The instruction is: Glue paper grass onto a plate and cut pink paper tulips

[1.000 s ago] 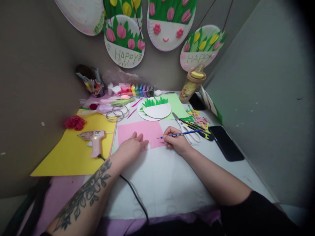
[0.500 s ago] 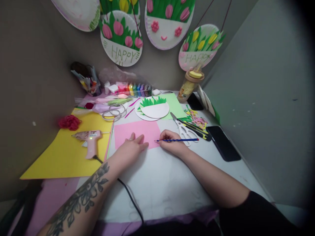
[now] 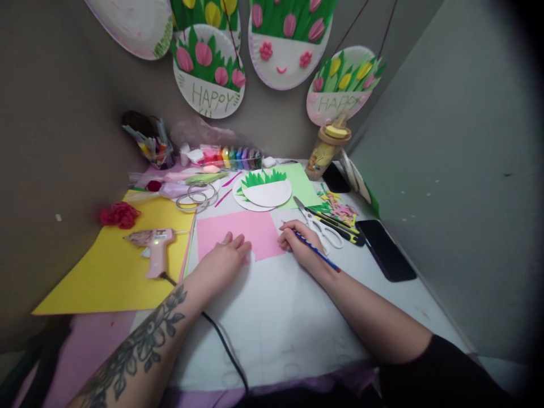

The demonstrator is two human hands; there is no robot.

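A pink sheet of paper lies on the white-covered table in front of me. My left hand rests flat on its lower part, fingers spread. My right hand is at the sheet's right edge, closed around a blue pencil. The pencil slants, its blunt end pointing down to the right over my wrist. White-handled scissors lie just beyond my right hand. Past the pink sheet sits a paper plate with green paper grass.
A pink glue gun lies on yellow paper at left, its cord running down the table. To the right are a black phone, utility knives and paper scraps. A drink cup stands at the back. Decorated plates hang on the wall.
The pencil has swung from nearly level to slanted, its tip lifting away from the pink paper. My right hand has shifted slightly right; my left hand has moved a little left.
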